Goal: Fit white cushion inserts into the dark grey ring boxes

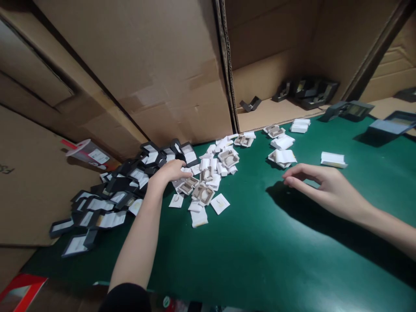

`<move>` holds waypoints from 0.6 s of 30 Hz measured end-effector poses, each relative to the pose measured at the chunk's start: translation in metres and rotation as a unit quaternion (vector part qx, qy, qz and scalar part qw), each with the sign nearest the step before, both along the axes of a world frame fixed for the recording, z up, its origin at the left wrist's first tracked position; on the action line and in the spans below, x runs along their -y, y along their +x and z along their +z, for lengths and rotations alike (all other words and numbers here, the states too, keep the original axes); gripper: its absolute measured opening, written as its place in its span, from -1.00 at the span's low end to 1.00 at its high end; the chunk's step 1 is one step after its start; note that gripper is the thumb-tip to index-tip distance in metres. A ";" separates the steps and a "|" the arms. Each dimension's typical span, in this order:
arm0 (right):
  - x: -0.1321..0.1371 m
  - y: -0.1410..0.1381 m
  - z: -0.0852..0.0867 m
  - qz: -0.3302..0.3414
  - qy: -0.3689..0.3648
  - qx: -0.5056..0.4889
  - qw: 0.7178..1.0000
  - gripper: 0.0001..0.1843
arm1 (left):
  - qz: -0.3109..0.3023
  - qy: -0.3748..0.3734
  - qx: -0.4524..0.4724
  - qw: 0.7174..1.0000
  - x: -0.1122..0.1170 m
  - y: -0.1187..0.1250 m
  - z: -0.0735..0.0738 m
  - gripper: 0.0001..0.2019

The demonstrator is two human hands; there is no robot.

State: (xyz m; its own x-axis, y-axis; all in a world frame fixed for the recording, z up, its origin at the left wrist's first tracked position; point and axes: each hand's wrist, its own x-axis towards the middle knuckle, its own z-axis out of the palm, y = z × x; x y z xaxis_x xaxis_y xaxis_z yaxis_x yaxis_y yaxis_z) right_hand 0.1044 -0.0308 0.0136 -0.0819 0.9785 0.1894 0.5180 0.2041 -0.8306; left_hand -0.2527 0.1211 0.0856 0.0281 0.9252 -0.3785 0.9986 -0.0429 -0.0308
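Note:
My left hand [169, 170] reaches into the boundary between a heap of open black jewelry boxes [113, 186] and a pile of white inserts [208, 173]. Its thumb and forefinger are apart over the white pieces; the other fingers are partly hidden, and nothing shows in its grasp. My right hand [320, 188] hovers above the green table, loosely curved, with a small gap at the thumb and fingertip and nothing between them. Close to its fingertips lies a folded white insert [282, 158], and beyond it is another single white insert [333, 159].
Cardboard walls [156, 65] rise behind the green table [247, 242]. At back right stand open dark boxes [313, 92] and a grey-blue box [393, 123]. A plastic cup [89, 154] with a red straw leans at left. Flat white cards [220, 203] lie before the pile.

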 end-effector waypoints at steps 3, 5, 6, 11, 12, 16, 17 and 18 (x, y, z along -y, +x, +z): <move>0.000 -0.001 0.000 0.014 -0.002 0.003 1.000 -0.64 | -0.011 -0.017 -0.033 0.999 0.006 0.006 0.004 -0.47; 0.000 -0.002 0.000 0.022 -0.004 0.005 1.000 -0.63 | -0.009 -0.027 -0.046 0.999 0.012 0.012 0.007 -0.46; -0.001 -0.002 0.000 0.024 -0.005 0.007 1.000 -0.63 | -0.007 -0.033 -0.050 0.998 0.016 0.015 0.008 -0.44; 0.000 -0.001 0.000 0.035 -0.014 0.022 0.999 -0.62 | -0.020 -0.057 -0.008 0.998 0.037 0.035 0.009 -0.34; 0.000 -0.001 -0.001 0.037 -0.014 0.023 0.999 -0.62 | -0.035 -0.053 0.015 0.998 0.042 0.039 0.009 -0.34; -0.001 0.001 -0.002 0.042 -0.006 0.035 0.999 -0.63 | -0.093 -0.105 0.172 0.975 0.053 0.051 0.016 -0.40; -0.001 0.002 -0.002 0.042 0.000 0.039 0.998 -0.63 | -0.096 -0.118 0.204 0.967 0.053 0.051 0.019 -0.41; -0.002 0.003 -0.002 0.041 0.008 0.042 0.998 -0.64 | -0.095 -0.122 0.222 0.963 0.053 0.050 0.022 -0.42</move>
State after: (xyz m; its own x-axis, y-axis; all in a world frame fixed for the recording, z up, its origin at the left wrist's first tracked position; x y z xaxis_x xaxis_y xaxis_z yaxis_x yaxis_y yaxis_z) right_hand 0.1073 -0.0290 0.0114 -0.1783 0.9646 0.1943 0.5669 0.2621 -0.7810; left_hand -0.2027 0.0681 0.1071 0.3966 0.7722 -0.4964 0.8847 -0.1771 0.4313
